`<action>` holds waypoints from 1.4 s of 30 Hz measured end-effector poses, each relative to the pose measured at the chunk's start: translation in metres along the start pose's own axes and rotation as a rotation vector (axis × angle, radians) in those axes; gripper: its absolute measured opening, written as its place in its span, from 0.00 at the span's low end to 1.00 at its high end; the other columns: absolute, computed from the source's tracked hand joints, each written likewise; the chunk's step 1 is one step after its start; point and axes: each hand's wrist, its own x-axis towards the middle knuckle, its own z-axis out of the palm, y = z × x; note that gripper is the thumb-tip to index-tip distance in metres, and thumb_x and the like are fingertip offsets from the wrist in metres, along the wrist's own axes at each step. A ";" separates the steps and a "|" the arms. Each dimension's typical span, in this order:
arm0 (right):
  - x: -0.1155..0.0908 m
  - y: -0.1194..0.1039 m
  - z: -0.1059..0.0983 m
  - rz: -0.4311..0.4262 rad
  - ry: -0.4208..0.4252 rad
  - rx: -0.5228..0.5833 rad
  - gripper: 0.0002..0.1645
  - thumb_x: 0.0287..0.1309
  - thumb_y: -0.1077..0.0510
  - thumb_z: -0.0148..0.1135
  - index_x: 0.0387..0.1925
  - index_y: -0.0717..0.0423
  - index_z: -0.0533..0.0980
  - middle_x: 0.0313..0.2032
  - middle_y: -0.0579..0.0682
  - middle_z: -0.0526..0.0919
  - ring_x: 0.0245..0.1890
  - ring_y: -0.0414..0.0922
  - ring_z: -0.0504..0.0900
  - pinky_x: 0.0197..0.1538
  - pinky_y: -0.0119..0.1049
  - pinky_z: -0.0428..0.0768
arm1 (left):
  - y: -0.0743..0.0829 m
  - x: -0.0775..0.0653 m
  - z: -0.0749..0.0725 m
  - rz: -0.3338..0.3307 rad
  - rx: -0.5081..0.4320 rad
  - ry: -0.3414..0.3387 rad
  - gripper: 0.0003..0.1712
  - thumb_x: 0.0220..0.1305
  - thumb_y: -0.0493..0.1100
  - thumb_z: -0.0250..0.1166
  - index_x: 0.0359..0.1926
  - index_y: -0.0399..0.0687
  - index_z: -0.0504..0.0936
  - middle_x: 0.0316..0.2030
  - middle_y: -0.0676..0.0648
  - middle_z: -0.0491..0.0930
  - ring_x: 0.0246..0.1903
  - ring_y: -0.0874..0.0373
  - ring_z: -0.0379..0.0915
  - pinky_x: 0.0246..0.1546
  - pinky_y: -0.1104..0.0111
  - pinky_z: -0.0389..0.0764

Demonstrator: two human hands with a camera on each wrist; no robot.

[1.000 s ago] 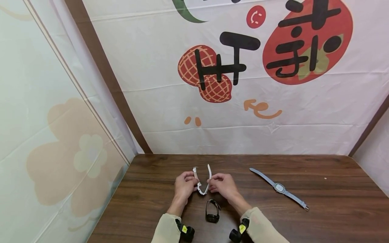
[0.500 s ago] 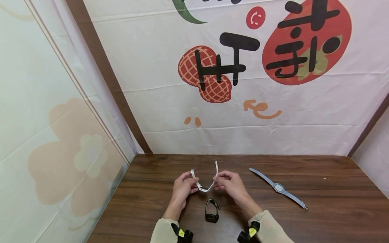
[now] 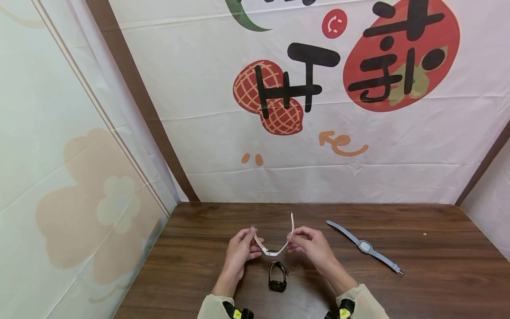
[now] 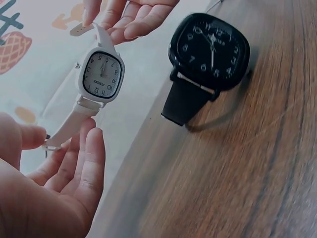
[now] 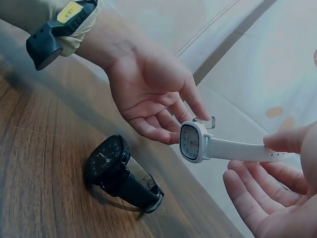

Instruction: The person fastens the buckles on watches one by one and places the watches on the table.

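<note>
A white wristwatch (image 3: 272, 253) hangs in a U between my two hands, its strap unfastened. My left hand (image 3: 238, 252) pinches the buckle end of the strap between thumb and fingers. With thumb and fingertips, my right hand (image 3: 312, 248) grips the holed end. In the left wrist view the square white face (image 4: 102, 75) shows its dial and hands. Just nearer than the white watch, a black wristwatch (image 3: 277, 277) stands on the table with its strap looped closed; its dark square dial (image 4: 210, 51) shows in the left wrist view.
A light blue wristwatch (image 3: 365, 247) lies stretched out flat on the brown wooden table (image 3: 458, 248), to the right of my hands. Behind the table hangs a printed white cloth (image 3: 215, 146), with another cloth (image 3: 79, 186) along the left side.
My right hand has moved to the right with its strap end, spreading the white watch from a narrow U to a wider one. The black and blue watches stay put.
</note>
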 end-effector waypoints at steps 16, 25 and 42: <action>-0.018 -0.012 -0.019 0.003 0.029 0.031 0.12 0.60 0.64 0.65 0.43 0.68 0.77 0.34 0.54 0.85 0.36 0.52 0.87 0.47 0.49 0.85 | 0.006 -0.010 0.017 0.060 -0.091 -0.068 0.19 0.75 0.52 0.54 0.52 0.42 0.77 0.37 0.42 0.86 0.27 0.61 0.81 0.30 0.71 0.83; -0.026 -0.010 -0.033 -0.009 -0.007 0.064 0.08 0.63 0.62 0.63 0.42 0.62 0.77 0.35 0.52 0.84 0.36 0.48 0.86 0.48 0.49 0.84 | 0.002 -0.012 0.029 0.058 -0.109 -0.076 0.16 0.76 0.50 0.54 0.48 0.42 0.77 0.32 0.45 0.85 0.29 0.60 0.83 0.35 0.68 0.84; -0.029 -0.006 -0.051 0.034 0.001 0.130 0.08 0.69 0.56 0.59 0.41 0.58 0.78 0.37 0.51 0.83 0.35 0.44 0.85 0.46 0.43 0.85 | 0.000 -0.010 0.047 0.051 -0.114 -0.147 0.18 0.76 0.49 0.54 0.52 0.38 0.75 0.33 0.44 0.84 0.33 0.54 0.86 0.35 0.67 0.85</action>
